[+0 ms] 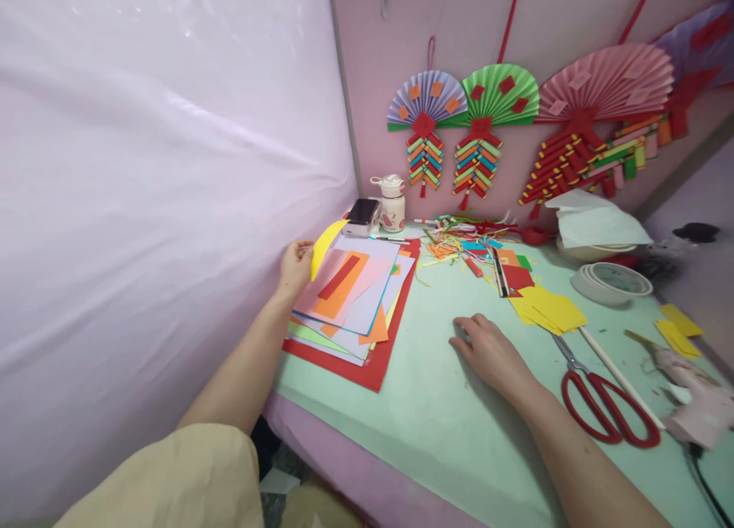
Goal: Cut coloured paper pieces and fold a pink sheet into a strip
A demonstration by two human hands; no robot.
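My left hand (297, 265) pinches a curved yellow paper strip (326, 247) over the left side of a paper stack. On top of that stack are a lilac sheet (370, 302), an orange piece (328, 305) and a red strip (339, 277). Sheets of other colours and a large red sheet (375, 375) lie underneath. My right hand (485, 350) rests low over the pale green table (424, 406), fingers loosely bent and apart, with nothing seen in it. To its right lie red-handled scissors (611, 407) and a pile of yellow paper pieces (550, 308).
A glue gun (696, 406) with a black cord sits at the right edge. Behind are a cutter knife (498, 272), paper scraps (453, 245), a tape roll (613, 282), a bottle (392, 205) and a dark-screened device (362, 215). Paper fans (498, 92) hang on the wall.
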